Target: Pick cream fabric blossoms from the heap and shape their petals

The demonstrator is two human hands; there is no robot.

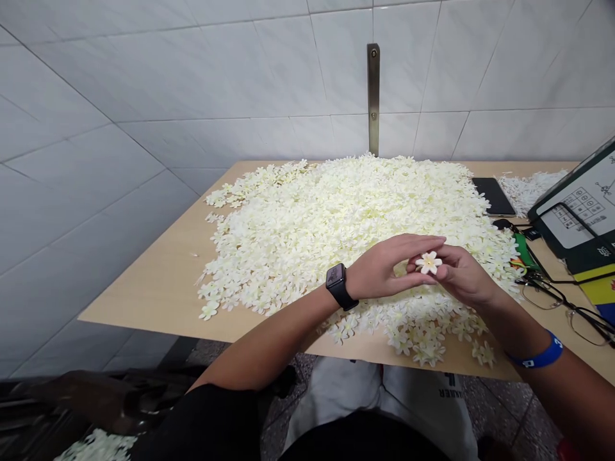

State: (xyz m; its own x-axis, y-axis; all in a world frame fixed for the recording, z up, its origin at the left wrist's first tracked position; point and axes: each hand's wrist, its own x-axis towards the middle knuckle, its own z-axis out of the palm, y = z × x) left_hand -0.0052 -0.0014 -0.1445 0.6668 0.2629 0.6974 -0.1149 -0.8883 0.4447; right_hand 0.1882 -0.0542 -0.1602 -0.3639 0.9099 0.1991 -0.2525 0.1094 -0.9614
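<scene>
A small white artificial flower [428,262] with a yellowish centre is held between my two hands, above the near right part of the pile. My left hand [384,266] reaches in from the left, its long fingers stretched over the top and its thumb at the flower's lower edge. From the right, my right hand [465,276] closes its thumb and fingers at the flower's side. What lies behind the petals is hidden by the fingers. Beneath both hands spreads a large heap of pale cream fabric blossoms [336,211].
The wooden table [144,275] meets a tiled wall [216,70] with a metal bracket [373,96]. At the right are a dark phone [493,196], thin white pieces [531,189], eyeglasses [552,299] and a dark printed box or bag [579,208]. More blossoms [98,445] lie low at the left.
</scene>
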